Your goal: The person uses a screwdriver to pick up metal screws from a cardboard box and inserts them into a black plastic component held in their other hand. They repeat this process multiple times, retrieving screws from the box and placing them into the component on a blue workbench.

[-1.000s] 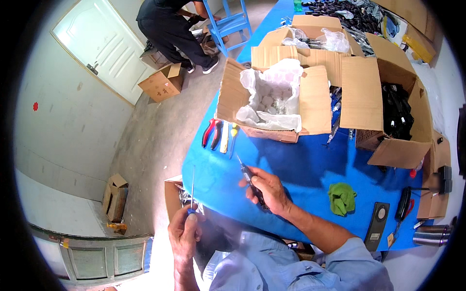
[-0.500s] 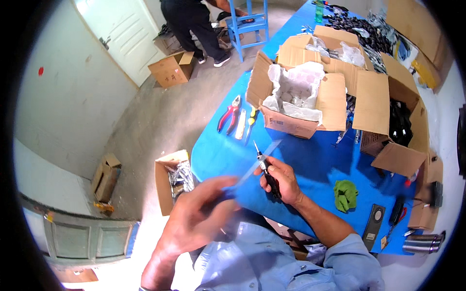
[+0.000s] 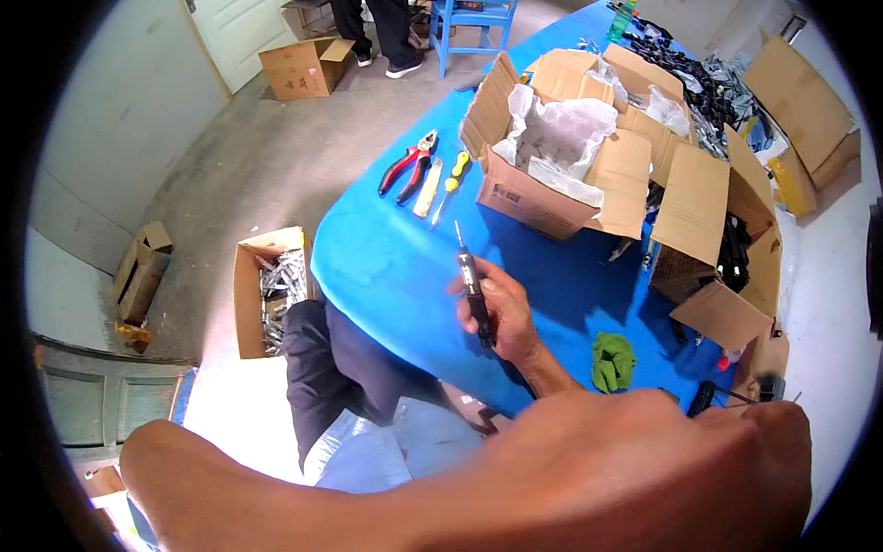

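My right hand (image 3: 506, 313) is over the blue-covered table, closed round a slim black and silver rod-shaped part (image 3: 472, 293) with a thin metal tip pointing up and away. Across the bottom of the view, very near the camera, stretches my left forearm, reaching from the left over to the right. At its end my left hand (image 3: 681, 451) looks large and blurred, knuckles up, over the table's right side. Its fingers are mostly hidden, so I cannot make out whether it holds anything. A black handle (image 3: 702, 399) lies just beyond it, near a crumpled green cloth (image 3: 613, 362).
Red-handled pliers (image 3: 407, 166), a pale stick (image 3: 428, 189) and a yellow screwdriver (image 3: 453, 179) lie beyond my right hand. Open cardboard boxes (image 3: 533, 207) stand at the far right. A carton of metal parts (image 3: 246, 304) is at left. A person (image 3: 386, 32) stands behind.
My left hand has swung from beside the right hand across my body to the right. The right hand still holds the rod-shaped part. The whole view has shifted.
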Demonstrator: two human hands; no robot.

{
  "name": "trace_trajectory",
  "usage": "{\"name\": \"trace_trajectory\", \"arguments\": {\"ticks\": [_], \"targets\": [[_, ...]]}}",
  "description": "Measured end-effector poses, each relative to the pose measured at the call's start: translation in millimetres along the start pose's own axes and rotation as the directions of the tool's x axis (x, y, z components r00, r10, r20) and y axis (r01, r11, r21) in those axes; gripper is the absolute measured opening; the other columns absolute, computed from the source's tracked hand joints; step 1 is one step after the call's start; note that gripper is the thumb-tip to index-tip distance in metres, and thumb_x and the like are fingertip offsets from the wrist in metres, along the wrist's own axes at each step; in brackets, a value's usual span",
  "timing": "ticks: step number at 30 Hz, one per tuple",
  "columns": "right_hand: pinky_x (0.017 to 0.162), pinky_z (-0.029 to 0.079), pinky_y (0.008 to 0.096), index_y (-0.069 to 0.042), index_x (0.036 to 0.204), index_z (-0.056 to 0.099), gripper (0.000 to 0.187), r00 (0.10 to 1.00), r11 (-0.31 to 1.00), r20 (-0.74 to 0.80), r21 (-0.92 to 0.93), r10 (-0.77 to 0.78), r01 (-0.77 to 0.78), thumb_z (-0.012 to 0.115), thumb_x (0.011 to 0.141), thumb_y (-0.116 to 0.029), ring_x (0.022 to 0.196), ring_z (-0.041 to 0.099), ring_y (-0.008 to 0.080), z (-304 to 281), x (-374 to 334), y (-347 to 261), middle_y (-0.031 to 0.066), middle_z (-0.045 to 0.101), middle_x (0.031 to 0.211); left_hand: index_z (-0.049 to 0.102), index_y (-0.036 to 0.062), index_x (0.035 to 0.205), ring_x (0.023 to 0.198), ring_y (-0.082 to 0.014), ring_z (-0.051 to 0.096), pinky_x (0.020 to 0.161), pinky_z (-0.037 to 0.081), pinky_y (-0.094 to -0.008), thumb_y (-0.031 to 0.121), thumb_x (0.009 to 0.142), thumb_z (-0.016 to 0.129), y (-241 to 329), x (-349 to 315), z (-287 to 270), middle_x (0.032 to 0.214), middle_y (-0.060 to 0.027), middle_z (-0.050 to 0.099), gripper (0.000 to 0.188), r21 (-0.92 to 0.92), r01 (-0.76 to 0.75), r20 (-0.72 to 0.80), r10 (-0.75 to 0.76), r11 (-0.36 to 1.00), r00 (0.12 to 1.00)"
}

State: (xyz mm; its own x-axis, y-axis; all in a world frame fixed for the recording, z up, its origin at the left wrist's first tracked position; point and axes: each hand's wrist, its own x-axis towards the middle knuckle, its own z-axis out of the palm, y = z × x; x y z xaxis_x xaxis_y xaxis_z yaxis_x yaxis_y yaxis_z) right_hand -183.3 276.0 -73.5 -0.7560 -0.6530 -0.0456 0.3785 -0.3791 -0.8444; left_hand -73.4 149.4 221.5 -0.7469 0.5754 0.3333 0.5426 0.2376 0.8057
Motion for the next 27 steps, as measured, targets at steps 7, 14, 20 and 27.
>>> {"name": "trace_trajectory", "arguments": {"ticks": [7,14,20,27], "targets": [[0.061,0.05,0.0239,0.003,0.15,0.045,0.048,0.998,0.996,0.032,0.063,0.059,-0.061,0.043,0.108,-0.02,0.071,0.059,0.0107,14.0,3.2,4.0,0.0125,0.066,0.108,0.056,-0.0026,0.132,0.097,-0.019,0.071,0.088,0.056,-0.0313,0.005,0.091,0.069,11.8,-33.8,-8.9,0.106,-0.0143,0.074,0.044,-0.169,0.401,-0.281,-0.434,0.9,0.856],[0.059,0.05,0.0278,0.001,0.145,0.05,0.044,1.0,0.997,-0.021,0.072,0.004,-0.002,0.043,0.109,-0.024,0.07,0.063,0.0157,-1.3,3.4,5.8,0.0159,0.069,0.106,0.055,-0.0036,0.131,0.092,-0.0162,0.069,0.081,0.054,-0.0276,0.004,0.09,0.067,-50.9,-125.0,-2.5,0.106,-0.0151,0.072,0.043,-0.415,0.58,-0.473,-0.711,0.701,0.521],[0.057,0.051,0.0258,0.001,0.143,0.047,0.043,0.999,0.989,-0.046,0.15,0.003,0.004,0.044,0.11,-0.026,0.07,0.062,0.0131,-2.0,7.8,7.8,0.0143,0.068,0.103,0.056,-0.0058,0.135,0.071,-0.0078,0.059,0.059,0.046,-0.0222,0.004,0.091,0.063,-62.3,-169.1,10.1,0.107,-0.0157,0.071,0.046,-0.432,0.531,-0.592,-0.673,0.729,0.444],[0.06,0.051,0.029,-0.004,0.142,0.051,0.039,0.995,0.962,-0.078,0.271,0.057,-0.034,0.048,0.109,-0.024,0.075,0.062,0.0145,-4.4,10.5,3.5,0.0116,0.066,0.099,0.056,-0.0056,0.136,0.064,-0.0066,0.056,0.054,0.044,-0.0209,0.002,0.092,0.062,-64.7,-174.1,14.4,0.108,-0.017,0.072,0.046,-0.434,0.536,-0.63,-0.67,0.724,0.394]]}}
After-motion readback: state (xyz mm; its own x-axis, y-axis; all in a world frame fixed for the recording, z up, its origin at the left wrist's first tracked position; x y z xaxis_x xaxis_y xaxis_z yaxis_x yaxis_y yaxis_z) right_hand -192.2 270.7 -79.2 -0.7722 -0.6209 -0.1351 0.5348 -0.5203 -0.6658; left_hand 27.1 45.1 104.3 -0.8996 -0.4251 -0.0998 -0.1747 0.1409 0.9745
